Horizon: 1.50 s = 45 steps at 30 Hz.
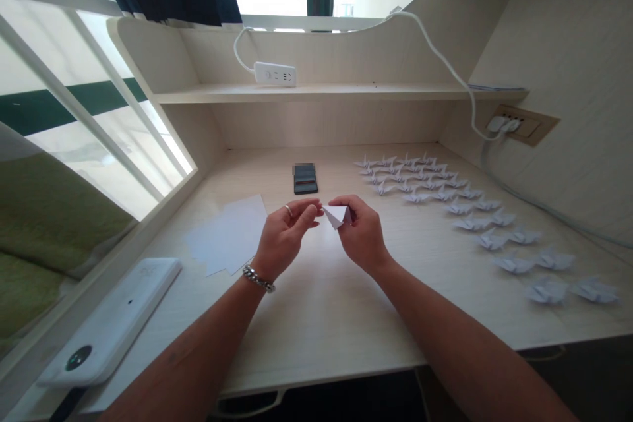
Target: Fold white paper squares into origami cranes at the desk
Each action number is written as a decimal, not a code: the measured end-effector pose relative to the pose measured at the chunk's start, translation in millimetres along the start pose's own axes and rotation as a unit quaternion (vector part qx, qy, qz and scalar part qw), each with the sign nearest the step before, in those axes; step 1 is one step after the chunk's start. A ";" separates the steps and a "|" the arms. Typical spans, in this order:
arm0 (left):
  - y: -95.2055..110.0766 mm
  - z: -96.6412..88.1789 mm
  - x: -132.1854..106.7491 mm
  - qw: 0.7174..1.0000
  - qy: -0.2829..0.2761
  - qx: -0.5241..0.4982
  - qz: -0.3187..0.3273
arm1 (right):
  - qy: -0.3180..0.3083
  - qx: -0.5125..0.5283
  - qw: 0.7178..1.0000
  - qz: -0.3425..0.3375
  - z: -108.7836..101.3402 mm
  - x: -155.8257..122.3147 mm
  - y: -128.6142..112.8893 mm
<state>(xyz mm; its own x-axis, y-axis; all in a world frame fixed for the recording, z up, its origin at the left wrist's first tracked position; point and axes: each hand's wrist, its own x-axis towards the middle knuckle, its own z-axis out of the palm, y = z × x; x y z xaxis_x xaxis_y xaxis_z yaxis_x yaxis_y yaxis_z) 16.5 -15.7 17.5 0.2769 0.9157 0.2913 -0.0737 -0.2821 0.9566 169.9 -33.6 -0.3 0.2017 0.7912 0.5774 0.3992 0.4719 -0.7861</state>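
A folded piece of white paper with a pointed end is held above the middle of the desk. My right hand grips it from the right, with the thumb and fingers closed around its wider side. From the left, my left hand pinches the narrow tip between thumb and fingertips. That hand wears a ring, and a chain bracelet circles the wrist. Several white paper cranes stand in rows to the right of my hands. Flat sheets of white paper lie overlapping on the left.
Behind my hands lies a dark phone-like device. A white power bank with a round display sits at the front left. On the shelf rests a power strip. White cables run to a wall socket at the right.
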 end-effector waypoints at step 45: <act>5.0 -6.7 0.7 0.965 -0.044 -0.220 -0.138 | 0.017 0.014 0.981 -0.194 2.1 -6.4 -11.4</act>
<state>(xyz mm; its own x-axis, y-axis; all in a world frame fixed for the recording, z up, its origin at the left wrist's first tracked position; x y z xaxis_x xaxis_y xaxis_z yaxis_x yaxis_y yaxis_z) 10.0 -14.5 22.6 0.4223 0.9055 0.0418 -0.3807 0.1354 0.9147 162.1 -43.2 4.5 0.0691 0.5375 0.8404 0.4263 0.7458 -0.5120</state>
